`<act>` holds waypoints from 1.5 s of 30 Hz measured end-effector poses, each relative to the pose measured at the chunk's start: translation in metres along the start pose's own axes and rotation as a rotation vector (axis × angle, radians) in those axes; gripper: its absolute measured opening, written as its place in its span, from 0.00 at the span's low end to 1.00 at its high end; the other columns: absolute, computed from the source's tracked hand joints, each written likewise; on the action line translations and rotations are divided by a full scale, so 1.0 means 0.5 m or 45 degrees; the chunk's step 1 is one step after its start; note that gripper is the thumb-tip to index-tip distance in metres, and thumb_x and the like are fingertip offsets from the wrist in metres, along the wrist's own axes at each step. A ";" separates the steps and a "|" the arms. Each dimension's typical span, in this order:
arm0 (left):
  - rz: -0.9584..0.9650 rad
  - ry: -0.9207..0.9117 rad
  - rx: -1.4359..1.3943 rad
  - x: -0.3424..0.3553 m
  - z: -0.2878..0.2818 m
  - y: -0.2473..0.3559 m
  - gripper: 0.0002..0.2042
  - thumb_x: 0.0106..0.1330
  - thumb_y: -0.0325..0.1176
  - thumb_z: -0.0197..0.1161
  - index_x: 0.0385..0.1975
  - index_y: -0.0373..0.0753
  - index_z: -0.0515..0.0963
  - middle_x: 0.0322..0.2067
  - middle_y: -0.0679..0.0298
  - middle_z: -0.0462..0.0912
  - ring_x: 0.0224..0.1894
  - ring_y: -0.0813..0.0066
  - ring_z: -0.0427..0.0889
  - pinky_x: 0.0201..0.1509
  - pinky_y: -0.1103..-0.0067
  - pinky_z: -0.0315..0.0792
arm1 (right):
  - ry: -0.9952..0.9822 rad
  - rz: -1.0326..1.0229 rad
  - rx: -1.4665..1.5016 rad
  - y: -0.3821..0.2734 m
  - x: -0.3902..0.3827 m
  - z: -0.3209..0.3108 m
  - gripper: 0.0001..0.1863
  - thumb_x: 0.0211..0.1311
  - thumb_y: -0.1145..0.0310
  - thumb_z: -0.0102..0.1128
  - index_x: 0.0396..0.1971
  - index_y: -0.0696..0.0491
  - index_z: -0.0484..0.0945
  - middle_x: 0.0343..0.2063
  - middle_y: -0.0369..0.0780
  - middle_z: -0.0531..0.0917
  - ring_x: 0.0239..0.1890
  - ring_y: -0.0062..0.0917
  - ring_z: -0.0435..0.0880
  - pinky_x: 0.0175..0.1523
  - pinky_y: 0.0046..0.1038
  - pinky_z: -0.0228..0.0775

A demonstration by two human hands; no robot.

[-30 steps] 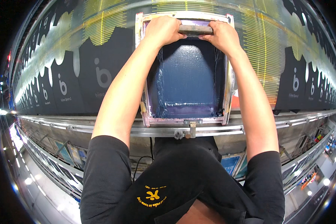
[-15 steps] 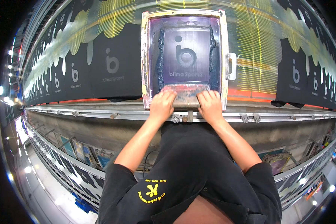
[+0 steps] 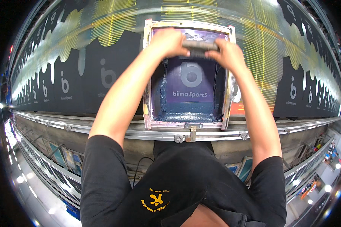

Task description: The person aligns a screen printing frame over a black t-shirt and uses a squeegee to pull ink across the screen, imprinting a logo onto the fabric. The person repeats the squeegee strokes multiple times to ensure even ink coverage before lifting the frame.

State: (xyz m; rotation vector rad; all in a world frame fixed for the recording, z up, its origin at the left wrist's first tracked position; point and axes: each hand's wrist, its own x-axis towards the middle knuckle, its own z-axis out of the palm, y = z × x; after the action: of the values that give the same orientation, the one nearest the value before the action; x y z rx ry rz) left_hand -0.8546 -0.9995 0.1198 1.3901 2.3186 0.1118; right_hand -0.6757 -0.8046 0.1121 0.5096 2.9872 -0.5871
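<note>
My left hand grips the left end of a grey squeegee, and my right hand grips its right end; both are slightly blurred. They are near the far side of a rectangular printing screen frame with pale, stained rims. Inside it, a pale logo with lettering shows on the purple mesh, below the squeegee. Thick dark blue ink lies along the near edge and both sides. A metal bracket sits at the frame's near side, on the rail.
Dark fabric pieces with pale logos line the long printing table left and right, over yellow-lined areas. A metal rail runs along the near edge, with knobs. Stored screens stand underneath; a cable hangs by my body.
From the far end of the screen, both hands moved the squeegee down to the near end, then back up. The logo, covered by ink a second ago, now shows.
</note>
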 end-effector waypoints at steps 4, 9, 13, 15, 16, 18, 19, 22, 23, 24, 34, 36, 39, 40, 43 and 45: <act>0.014 0.282 -0.002 0.057 0.038 -0.033 0.22 0.57 0.55 0.81 0.36 0.42 0.90 0.32 0.53 0.91 0.40 0.48 0.91 0.47 0.56 0.82 | 0.182 -0.015 0.005 0.021 0.068 0.051 0.26 0.57 0.49 0.83 0.39 0.57 0.85 0.37 0.49 0.89 0.46 0.49 0.88 0.50 0.46 0.79; -0.001 0.291 -0.050 -0.147 0.191 0.055 0.15 0.56 0.47 0.81 0.33 0.44 0.87 0.30 0.57 0.89 0.37 0.52 0.91 0.43 0.58 0.83 | 0.213 -0.173 -0.115 -0.008 -0.167 0.150 0.23 0.51 0.58 0.85 0.42 0.52 0.84 0.37 0.44 0.86 0.42 0.44 0.85 0.48 0.45 0.78; 0.066 0.319 -0.107 -0.345 0.281 0.138 0.10 0.52 0.36 0.79 0.29 0.43 0.84 0.29 0.62 0.87 0.37 0.59 0.91 0.45 0.63 0.84 | 0.182 -0.190 0.066 -0.068 -0.385 0.175 0.26 0.39 0.71 0.85 0.41 0.53 0.82 0.37 0.41 0.83 0.43 0.39 0.83 0.48 0.41 0.75; 0.054 0.191 -0.180 -0.352 0.260 0.138 0.12 0.54 0.40 0.80 0.32 0.43 0.87 0.31 0.60 0.89 0.39 0.57 0.91 0.47 0.62 0.85 | 0.157 -0.224 0.093 -0.071 -0.385 0.164 0.23 0.43 0.65 0.86 0.38 0.52 0.82 0.36 0.40 0.83 0.42 0.39 0.82 0.47 0.41 0.72; 0.016 0.076 -0.172 -0.325 0.246 0.126 0.14 0.54 0.45 0.80 0.32 0.43 0.87 0.31 0.58 0.90 0.39 0.55 0.92 0.47 0.61 0.85 | 0.135 -0.250 0.100 -0.059 -0.360 0.156 0.22 0.45 0.60 0.87 0.35 0.50 0.81 0.34 0.39 0.82 0.40 0.38 0.82 0.46 0.41 0.70; -0.063 -0.158 -0.165 -0.231 0.158 0.099 0.20 0.55 0.53 0.81 0.32 0.42 0.88 0.30 0.54 0.91 0.39 0.51 0.92 0.46 0.59 0.85 | 0.056 -0.240 0.057 -0.032 -0.264 0.120 0.24 0.49 0.51 0.85 0.32 0.51 0.81 0.31 0.40 0.83 0.39 0.39 0.85 0.46 0.41 0.72; -0.035 -0.099 -0.154 -0.174 0.130 0.074 0.23 0.55 0.57 0.81 0.33 0.42 0.89 0.30 0.53 0.91 0.39 0.50 0.92 0.46 0.58 0.85 | 0.088 -0.224 0.023 -0.017 -0.205 0.098 0.27 0.50 0.45 0.84 0.29 0.53 0.81 0.30 0.43 0.85 0.39 0.42 0.87 0.46 0.43 0.75; -0.049 0.067 -0.074 -0.027 0.040 0.010 0.26 0.51 0.61 0.82 0.35 0.43 0.90 0.31 0.51 0.91 0.39 0.48 0.92 0.47 0.56 0.84 | 0.107 -0.124 0.043 0.012 -0.024 0.033 0.28 0.52 0.45 0.83 0.31 0.55 0.82 0.34 0.47 0.89 0.41 0.49 0.89 0.47 0.50 0.80; -0.040 0.145 -0.064 0.014 0.028 -0.013 0.26 0.52 0.61 0.81 0.35 0.42 0.91 0.31 0.51 0.91 0.39 0.48 0.92 0.47 0.57 0.84 | 0.074 -0.031 0.046 0.006 0.021 0.011 0.28 0.52 0.45 0.84 0.32 0.56 0.82 0.35 0.49 0.89 0.43 0.50 0.89 0.47 0.49 0.80; -0.015 0.219 -0.052 0.049 0.022 -0.024 0.26 0.53 0.61 0.81 0.36 0.42 0.91 0.31 0.51 0.91 0.39 0.48 0.92 0.47 0.57 0.83 | 0.201 -0.065 0.034 0.032 0.055 0.025 0.28 0.52 0.46 0.84 0.31 0.57 0.83 0.35 0.49 0.89 0.44 0.50 0.89 0.48 0.49 0.80; 0.062 0.214 -0.122 -0.301 0.253 0.133 0.20 0.59 0.53 0.80 0.32 0.42 0.86 0.31 0.58 0.90 0.37 0.55 0.92 0.41 0.60 0.85 | 0.205 -0.225 0.077 -0.040 -0.344 0.170 0.25 0.47 0.49 0.87 0.31 0.50 0.81 0.28 0.39 0.83 0.35 0.38 0.84 0.43 0.42 0.74; 0.021 0.052 -0.152 -0.348 0.260 0.157 0.19 0.60 0.52 0.80 0.32 0.42 0.87 0.31 0.57 0.90 0.36 0.55 0.92 0.41 0.59 0.84 | 0.167 -0.194 0.143 -0.055 -0.405 0.186 0.25 0.47 0.50 0.87 0.30 0.50 0.80 0.27 0.39 0.83 0.36 0.38 0.84 0.44 0.40 0.73; -0.084 -0.283 -0.257 -0.325 0.237 0.157 0.24 0.53 0.55 0.83 0.38 0.39 0.90 0.33 0.53 0.92 0.40 0.51 0.93 0.46 0.59 0.85 | -0.074 -0.052 0.241 -0.057 -0.398 0.171 0.29 0.47 0.45 0.86 0.29 0.56 0.82 0.29 0.43 0.86 0.38 0.44 0.87 0.44 0.47 0.76; -0.121 -0.415 -0.293 -0.300 0.225 0.147 0.27 0.51 0.56 0.84 0.40 0.39 0.91 0.35 0.52 0.93 0.41 0.51 0.93 0.48 0.59 0.85 | -0.176 0.016 0.270 -0.055 -0.378 0.164 0.31 0.47 0.44 0.85 0.29 0.57 0.82 0.29 0.44 0.87 0.39 0.45 0.88 0.45 0.48 0.77; -0.085 -0.723 -0.476 -0.238 0.219 0.102 0.32 0.46 0.59 0.85 0.44 0.38 0.92 0.37 0.49 0.93 0.42 0.50 0.93 0.50 0.61 0.84 | -0.450 0.182 0.436 -0.040 -0.340 0.139 0.32 0.58 0.40 0.81 0.38 0.59 0.88 0.34 0.49 0.90 0.42 0.42 0.91 0.48 0.43 0.81; -0.027 -0.742 -0.485 -0.209 0.184 0.092 0.31 0.47 0.58 0.85 0.44 0.39 0.92 0.37 0.49 0.93 0.42 0.51 0.93 0.50 0.62 0.83 | -0.467 0.322 0.713 -0.008 -0.307 0.110 0.30 0.67 0.40 0.76 0.45 0.57 0.91 0.35 0.46 0.91 0.39 0.30 0.90 0.49 0.34 0.80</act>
State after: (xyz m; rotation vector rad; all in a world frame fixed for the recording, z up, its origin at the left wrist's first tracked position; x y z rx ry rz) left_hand -0.7375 -1.0799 0.0831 1.0334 1.7202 0.1154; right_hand -0.5326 -0.8765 0.0804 0.7011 2.3442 -1.3286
